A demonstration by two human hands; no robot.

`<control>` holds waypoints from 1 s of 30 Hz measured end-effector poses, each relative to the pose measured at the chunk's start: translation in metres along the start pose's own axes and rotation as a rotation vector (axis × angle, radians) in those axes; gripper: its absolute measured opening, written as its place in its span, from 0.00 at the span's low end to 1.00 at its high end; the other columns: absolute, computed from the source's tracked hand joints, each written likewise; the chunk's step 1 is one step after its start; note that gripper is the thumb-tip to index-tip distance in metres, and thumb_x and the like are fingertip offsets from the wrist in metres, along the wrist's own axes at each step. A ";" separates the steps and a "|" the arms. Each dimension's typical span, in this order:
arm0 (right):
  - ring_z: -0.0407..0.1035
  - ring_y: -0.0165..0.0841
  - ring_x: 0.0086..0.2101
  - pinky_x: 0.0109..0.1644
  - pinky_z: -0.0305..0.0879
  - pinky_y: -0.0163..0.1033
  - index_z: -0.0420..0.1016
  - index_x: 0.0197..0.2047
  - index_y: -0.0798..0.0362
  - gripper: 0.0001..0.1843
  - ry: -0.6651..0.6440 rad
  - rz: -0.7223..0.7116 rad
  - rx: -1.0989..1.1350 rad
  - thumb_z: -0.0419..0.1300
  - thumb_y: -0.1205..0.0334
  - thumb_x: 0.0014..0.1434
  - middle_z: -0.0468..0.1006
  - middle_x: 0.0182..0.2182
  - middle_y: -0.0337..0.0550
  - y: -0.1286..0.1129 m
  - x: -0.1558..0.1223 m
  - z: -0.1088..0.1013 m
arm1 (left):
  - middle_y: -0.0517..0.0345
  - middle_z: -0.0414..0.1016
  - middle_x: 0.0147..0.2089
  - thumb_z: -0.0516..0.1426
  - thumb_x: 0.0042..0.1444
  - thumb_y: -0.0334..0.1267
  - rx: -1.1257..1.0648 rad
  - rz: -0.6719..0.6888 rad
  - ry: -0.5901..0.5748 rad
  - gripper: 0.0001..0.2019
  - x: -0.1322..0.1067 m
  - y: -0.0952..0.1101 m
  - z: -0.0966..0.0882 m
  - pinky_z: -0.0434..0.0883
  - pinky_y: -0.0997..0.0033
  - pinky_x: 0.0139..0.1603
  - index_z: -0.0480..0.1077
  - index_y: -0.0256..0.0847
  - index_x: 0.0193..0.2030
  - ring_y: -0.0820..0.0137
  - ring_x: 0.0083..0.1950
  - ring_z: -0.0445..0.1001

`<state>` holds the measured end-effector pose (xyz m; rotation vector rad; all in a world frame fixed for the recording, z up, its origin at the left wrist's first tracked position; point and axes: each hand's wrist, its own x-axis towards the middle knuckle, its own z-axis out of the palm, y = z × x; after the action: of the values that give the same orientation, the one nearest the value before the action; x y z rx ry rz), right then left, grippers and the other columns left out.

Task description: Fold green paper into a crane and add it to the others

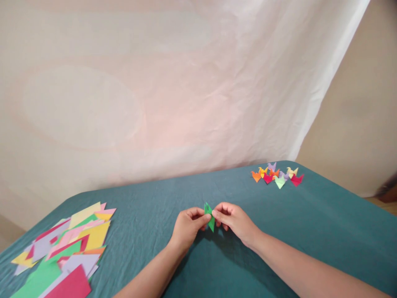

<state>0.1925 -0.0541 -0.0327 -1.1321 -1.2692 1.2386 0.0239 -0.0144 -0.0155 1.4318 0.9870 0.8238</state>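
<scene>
A small folded green paper piece [210, 216] is held upright just above the teal tablecloth [310, 223], near the table's middle. My left hand [187, 227] pinches it from the left with thumb and fingers closed. My right hand [233, 220] pinches it from the right in the same way. Both forearms reach in from the bottom edge.
A loose pile of coloured paper sheets [65, 252] lies at the near left of the table. Several small folded paper figures [277, 174] in mixed colours sit in a cluster at the far right. A pale cloth backdrop [173, 91] hangs behind the table.
</scene>
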 end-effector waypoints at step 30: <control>0.59 0.26 0.21 0.25 0.52 0.31 0.72 0.24 0.56 0.20 -0.066 -0.071 -0.269 0.56 0.50 0.59 0.69 0.19 0.35 -0.011 -0.008 0.008 | 0.61 0.70 0.21 0.64 0.46 0.46 -0.064 0.010 0.019 0.13 -0.004 0.007 0.004 0.60 0.76 0.27 0.73 0.36 0.23 0.76 0.23 0.64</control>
<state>0.1851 -0.0635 -0.0221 -1.2323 -1.5471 1.0827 0.0264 -0.0192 -0.0088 1.3774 0.9604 0.8704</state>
